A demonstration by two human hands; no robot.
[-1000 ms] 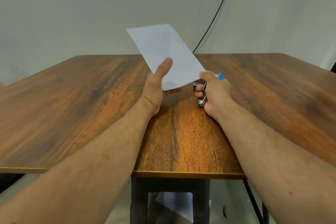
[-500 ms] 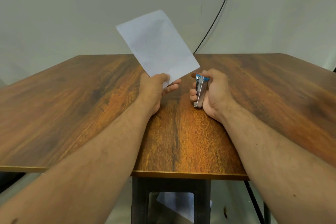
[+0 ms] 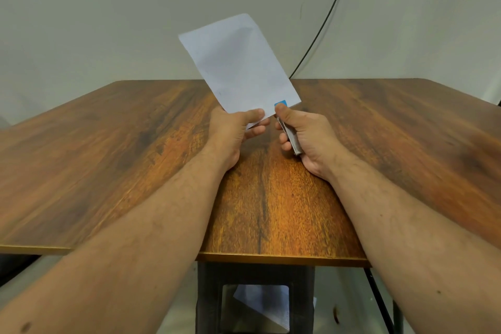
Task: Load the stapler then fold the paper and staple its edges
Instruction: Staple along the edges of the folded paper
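Note:
A folded white paper [image 3: 238, 65] stands up and tilts left above the wooden table [image 3: 108, 165]. My left hand [image 3: 234, 130] pinches its lower edge between thumb and fingers. My right hand [image 3: 306, 135] grips a small metal stapler [image 3: 291, 138] with a blue tip. The blue tip sits over the paper's lower right corner, with my right thumb pressed just below it. Most of the stapler's body is hidden inside my fist.
A black cable [image 3: 322, 24] runs down the pale wall behind the table's far edge. Under the table stands a dark frame [image 3: 206, 295] with a sheet of paper [image 3: 265, 306] lying on the floor. The table's near edge crosses below my forearms.
My right hand has brought the stapler up and left onto the paper's lower right corner. The left hand has shifted the paper slightly to the right and lower.

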